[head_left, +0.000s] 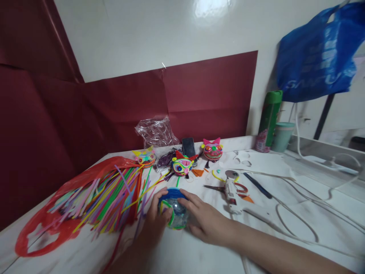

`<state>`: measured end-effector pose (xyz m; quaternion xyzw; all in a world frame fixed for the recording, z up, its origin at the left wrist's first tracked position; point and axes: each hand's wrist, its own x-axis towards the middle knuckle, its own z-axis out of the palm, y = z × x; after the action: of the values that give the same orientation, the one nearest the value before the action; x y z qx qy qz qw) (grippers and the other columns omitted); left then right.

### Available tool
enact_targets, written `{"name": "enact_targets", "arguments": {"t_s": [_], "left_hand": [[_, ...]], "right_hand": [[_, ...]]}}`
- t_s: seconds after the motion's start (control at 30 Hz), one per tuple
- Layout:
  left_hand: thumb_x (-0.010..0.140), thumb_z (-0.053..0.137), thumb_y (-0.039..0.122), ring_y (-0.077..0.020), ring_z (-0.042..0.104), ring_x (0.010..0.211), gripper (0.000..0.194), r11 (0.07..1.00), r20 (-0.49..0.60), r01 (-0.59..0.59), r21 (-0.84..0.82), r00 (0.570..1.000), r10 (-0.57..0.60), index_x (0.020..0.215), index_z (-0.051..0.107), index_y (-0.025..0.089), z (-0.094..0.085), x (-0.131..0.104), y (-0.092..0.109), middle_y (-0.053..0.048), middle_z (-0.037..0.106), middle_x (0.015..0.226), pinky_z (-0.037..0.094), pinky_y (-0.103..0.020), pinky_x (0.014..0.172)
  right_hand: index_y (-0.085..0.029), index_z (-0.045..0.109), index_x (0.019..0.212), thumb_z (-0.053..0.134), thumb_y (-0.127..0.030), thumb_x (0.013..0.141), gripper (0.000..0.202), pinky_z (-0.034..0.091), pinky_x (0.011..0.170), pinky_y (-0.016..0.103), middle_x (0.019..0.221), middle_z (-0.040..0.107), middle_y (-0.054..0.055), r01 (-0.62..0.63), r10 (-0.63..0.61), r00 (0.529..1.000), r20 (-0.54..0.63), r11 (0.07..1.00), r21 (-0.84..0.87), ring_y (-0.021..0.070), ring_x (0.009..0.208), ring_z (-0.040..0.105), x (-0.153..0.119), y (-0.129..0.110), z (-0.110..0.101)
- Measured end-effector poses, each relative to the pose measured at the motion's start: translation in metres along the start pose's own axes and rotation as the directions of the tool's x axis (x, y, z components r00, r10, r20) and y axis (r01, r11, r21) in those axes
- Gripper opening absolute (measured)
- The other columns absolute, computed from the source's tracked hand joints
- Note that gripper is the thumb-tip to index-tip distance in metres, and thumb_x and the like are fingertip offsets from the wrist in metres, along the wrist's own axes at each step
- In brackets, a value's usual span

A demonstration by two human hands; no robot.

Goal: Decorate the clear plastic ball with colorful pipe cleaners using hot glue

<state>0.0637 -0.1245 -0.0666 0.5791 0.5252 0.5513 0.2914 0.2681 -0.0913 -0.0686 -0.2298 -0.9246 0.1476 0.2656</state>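
Between my two hands is a small round, clear container [180, 220] with a blue rim and strips of green and other colours stuck on it. My left hand [158, 215] is closed round its left side, the thumb pressing on a green strip. My right hand [203, 217] wraps the right side, fingers over the top edge. Just beyond stands a decorated animal-face ball [182, 166] with red ears. A second one with pink ears [212, 149] is behind to the right, and a yellow-eared one [145, 156] to the left.
Many coloured pipe cleaners [108, 201] lie on a red plastic bag [51, 243] at left. At right are a white glue gun [232, 194], scissors [212, 187], a blue-black cutter [258, 185] and loose cables [299, 198]. A phone [188, 147] and a green can [269, 121] stand behind.
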Motion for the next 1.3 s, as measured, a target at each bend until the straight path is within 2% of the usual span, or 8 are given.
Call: {"name": "enact_targets", "arguments": {"t_s": [0.2,0.4,0.57,0.7,0.87,1.13,1.3], "left_hand": [[0.069,0.065,0.044,-0.0326,0.048,0.125,0.05,0.999,0.015,-0.038,0.012,0.999,0.038,0.111,0.056,0.019,-0.002,0.004,-0.005,-0.013,0.055,0.131,0.04,-0.046,0.101],[0.066,0.068,0.045,-0.0324,0.05,0.123,0.051,0.999,-0.006,-0.041,0.014,0.999,0.041,0.109,0.059,0.019,-0.003,0.006,-0.008,-0.012,0.059,0.128,0.043,-0.044,0.1],[0.067,0.066,0.047,-0.0314,0.05,0.124,0.053,0.998,-0.016,-0.046,0.032,0.999,0.047,0.11,0.058,0.019,-0.003,0.007,-0.013,-0.012,0.056,0.132,0.041,-0.044,0.103],[0.071,0.063,0.045,-0.0309,0.048,0.126,0.05,0.998,-0.007,-0.043,0.036,0.999,0.044,0.114,0.055,0.02,-0.002,0.006,-0.016,-0.012,0.054,0.133,0.039,-0.046,0.104],[0.07,0.064,0.043,-0.0313,0.05,0.124,0.048,0.998,-0.017,-0.055,0.036,0.998,0.056,0.113,0.057,0.021,-0.003,0.009,-0.021,-0.012,0.056,0.131,0.043,-0.045,0.101],[0.068,0.064,0.048,-0.0318,0.051,0.123,0.05,0.997,-0.024,-0.038,0.066,0.999,0.04,0.11,0.058,0.02,-0.003,0.008,-0.013,-0.012,0.058,0.128,0.043,-0.045,0.101],[0.068,0.063,0.05,-0.0333,0.05,0.123,0.054,0.996,-0.013,-0.042,0.08,0.999,0.043,0.112,0.057,0.019,-0.003,0.007,-0.008,-0.013,0.057,0.129,0.04,-0.049,0.103]], "right_hand": [[-0.01,0.035,0.138,0.06,-0.016,0.072,0.071,0.038,0.107,0.046,0.15,0.025,0.023,-0.008,0.008,1.0,0.0,1.0,-0.014,0.0334,0.137,0.031,0.001,0.0,-0.001],[-0.014,0.033,0.139,0.061,-0.016,0.072,0.073,0.038,0.107,0.047,0.151,0.024,0.021,0.006,-0.005,1.0,-0.013,1.0,0.007,0.0324,0.138,0.029,0.001,0.002,-0.001],[-0.016,0.032,0.139,0.061,-0.017,0.071,0.073,0.04,0.105,0.049,0.151,0.024,0.02,-0.012,0.012,1.0,-0.008,1.0,0.001,0.0336,0.137,0.031,0.001,0.002,0.0],[-0.017,0.031,0.139,0.061,-0.019,0.071,0.075,0.041,0.103,0.048,0.151,0.024,0.02,-0.011,0.011,1.0,-0.004,1.0,-0.002,0.0342,0.137,0.029,0.002,0.003,0.0],[-0.013,0.033,0.139,0.062,-0.021,0.071,0.074,0.041,0.103,0.048,0.151,0.024,0.022,-0.006,0.006,1.0,-0.001,1.0,-0.006,0.0352,0.137,0.031,0.002,0.002,-0.001],[-0.014,0.032,0.14,0.061,-0.021,0.072,0.075,0.043,0.102,0.048,0.151,0.024,0.022,-0.005,0.005,1.0,-0.003,1.0,-0.017,0.035,0.137,0.03,0.002,0.004,0.0],[-0.014,0.031,0.14,0.062,-0.022,0.072,0.075,0.042,0.102,0.048,0.151,0.025,0.022,0.02,-0.02,1.0,-0.022,0.999,-0.026,0.0351,0.137,0.031,0.002,0.006,0.002]]}}
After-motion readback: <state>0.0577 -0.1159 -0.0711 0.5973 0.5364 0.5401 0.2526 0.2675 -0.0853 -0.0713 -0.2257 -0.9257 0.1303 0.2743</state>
